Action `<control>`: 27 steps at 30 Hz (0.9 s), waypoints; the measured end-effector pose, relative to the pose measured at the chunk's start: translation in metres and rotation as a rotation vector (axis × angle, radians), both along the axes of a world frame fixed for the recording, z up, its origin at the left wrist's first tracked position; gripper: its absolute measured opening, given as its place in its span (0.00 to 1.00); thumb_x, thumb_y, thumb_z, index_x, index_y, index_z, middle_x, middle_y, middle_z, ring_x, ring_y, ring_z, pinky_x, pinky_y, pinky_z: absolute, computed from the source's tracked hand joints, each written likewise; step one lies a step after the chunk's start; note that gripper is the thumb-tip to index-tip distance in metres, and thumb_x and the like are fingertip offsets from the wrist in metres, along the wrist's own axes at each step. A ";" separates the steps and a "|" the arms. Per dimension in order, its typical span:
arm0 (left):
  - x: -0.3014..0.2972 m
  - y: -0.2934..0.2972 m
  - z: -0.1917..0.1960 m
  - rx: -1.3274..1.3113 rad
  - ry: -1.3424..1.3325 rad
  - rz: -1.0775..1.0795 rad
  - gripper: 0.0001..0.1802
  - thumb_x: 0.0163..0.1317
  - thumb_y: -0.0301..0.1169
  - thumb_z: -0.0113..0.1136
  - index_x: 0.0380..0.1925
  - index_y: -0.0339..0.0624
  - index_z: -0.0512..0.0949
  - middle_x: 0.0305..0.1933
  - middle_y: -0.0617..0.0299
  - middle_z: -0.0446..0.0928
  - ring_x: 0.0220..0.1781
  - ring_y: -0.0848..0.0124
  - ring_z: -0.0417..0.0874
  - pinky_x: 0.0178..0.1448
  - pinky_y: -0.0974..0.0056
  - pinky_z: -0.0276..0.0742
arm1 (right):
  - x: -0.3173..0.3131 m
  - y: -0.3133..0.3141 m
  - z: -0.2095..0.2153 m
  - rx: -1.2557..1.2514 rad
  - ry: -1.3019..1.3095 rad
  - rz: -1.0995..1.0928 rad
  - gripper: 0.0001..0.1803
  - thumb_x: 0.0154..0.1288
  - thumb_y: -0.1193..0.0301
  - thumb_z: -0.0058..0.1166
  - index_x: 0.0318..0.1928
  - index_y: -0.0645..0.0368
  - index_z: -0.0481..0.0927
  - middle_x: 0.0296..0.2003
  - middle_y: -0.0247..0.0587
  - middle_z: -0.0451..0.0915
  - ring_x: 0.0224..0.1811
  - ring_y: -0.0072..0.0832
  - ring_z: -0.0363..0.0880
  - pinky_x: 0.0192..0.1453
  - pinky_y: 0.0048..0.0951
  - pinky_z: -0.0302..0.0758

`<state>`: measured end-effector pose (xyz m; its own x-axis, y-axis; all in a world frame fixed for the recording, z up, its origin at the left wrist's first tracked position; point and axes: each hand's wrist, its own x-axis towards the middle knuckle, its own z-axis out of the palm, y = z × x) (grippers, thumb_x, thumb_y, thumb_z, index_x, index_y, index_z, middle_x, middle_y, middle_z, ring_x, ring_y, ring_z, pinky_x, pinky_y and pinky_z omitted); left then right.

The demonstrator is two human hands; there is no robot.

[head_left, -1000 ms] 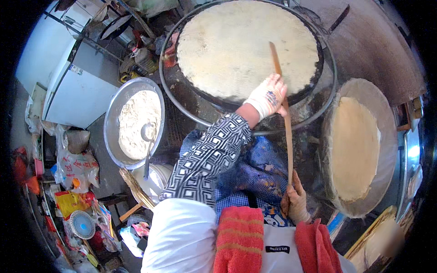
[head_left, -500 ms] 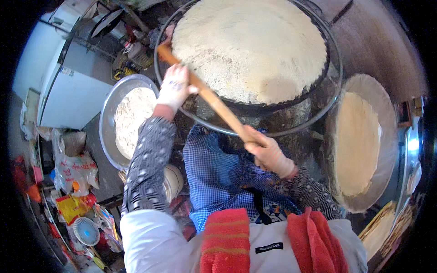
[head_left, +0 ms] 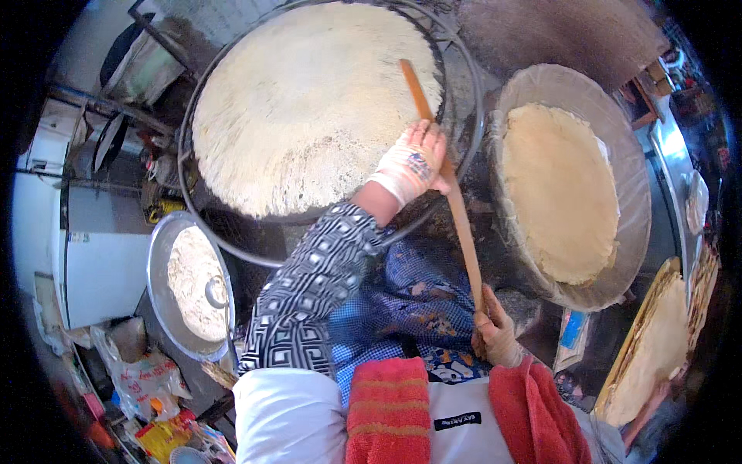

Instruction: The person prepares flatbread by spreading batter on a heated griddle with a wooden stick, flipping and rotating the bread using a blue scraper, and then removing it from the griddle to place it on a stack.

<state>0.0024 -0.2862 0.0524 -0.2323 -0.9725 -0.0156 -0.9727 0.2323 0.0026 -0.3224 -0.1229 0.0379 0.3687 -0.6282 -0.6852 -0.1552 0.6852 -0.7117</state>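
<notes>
A long flat wooden stick (head_left: 466, 236) slants across the near right edge of a large round griddle. A thin pale sheet of batter (head_left: 309, 93) covers the griddle, with a rough, speckled patch near its front. Wearing a whitish glove with bare fingertips, my left hand (head_left: 413, 164) grips the stick around its upper half, fingers laid over the wood. My right hand (head_left: 498, 334), gloved too, is closed around the lower end, close to my body. The stick's far tip lies over the sheet's right side.
A metal ring (head_left: 184, 166) surrounds the griddle. At left stands a metal basin (head_left: 160, 290) of pale batter with a ladle-like tool in it. A plastic-lined oval basket (head_left: 630, 224) at right holds a round tan sheet (head_left: 560, 193). Stacked flatbreads (head_left: 649, 348) lie at lower right.
The view has swung to the right. My left hand and the stick's far end have moved from the griddle's left edge to its right side, and my right hand has come nearer my body.
</notes>
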 end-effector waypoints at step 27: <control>0.223 0.301 0.008 -0.241 -0.028 0.657 0.39 0.52 0.46 0.67 0.58 0.32 0.67 0.62 0.41 0.68 0.65 0.45 0.67 0.72 0.47 0.58 | 0.190 -0.017 -0.013 -1.143 -0.275 0.680 0.32 0.62 0.66 0.61 0.67 0.50 0.69 0.24 0.46 0.81 0.18 0.35 0.79 0.22 0.35 0.74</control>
